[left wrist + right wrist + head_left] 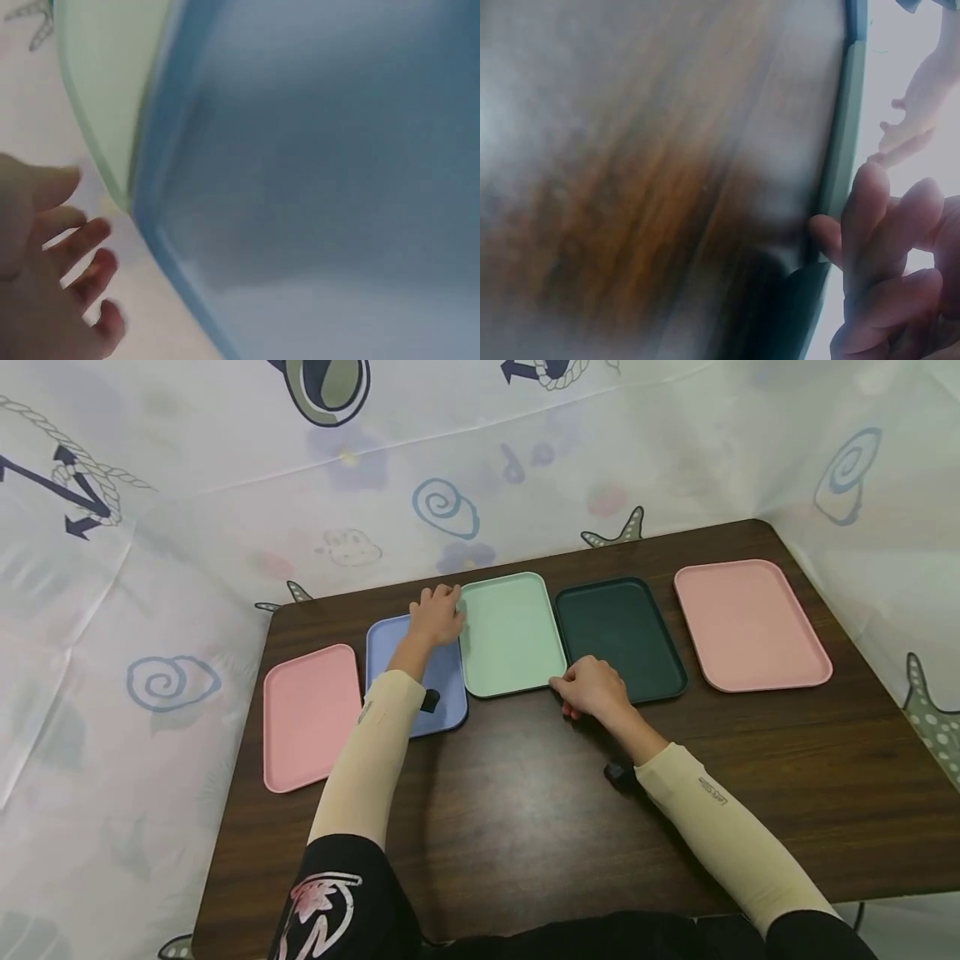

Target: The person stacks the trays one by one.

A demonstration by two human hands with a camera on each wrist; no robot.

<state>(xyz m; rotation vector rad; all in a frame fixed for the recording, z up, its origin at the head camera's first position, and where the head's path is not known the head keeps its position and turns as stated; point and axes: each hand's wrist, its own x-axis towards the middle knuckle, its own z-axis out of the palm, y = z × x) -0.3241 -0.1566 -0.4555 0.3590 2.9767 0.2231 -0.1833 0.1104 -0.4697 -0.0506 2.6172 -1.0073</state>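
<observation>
A light green tray lies on the dark wooden table, between a blue tray and a dark green tray. My left hand reaches over the blue tray, its fingertips at the light green tray's far left corner. In the left wrist view its fingers are loosely bent and hold nothing. At the near right corner of the light green tray is my right hand, one fingertip touching the rim. Its other fingers bend loosely with nothing in them.
A pink tray stands at the left end of the row and another pink tray at the right, apart from the dark green one. The table backs onto a patterned cloth.
</observation>
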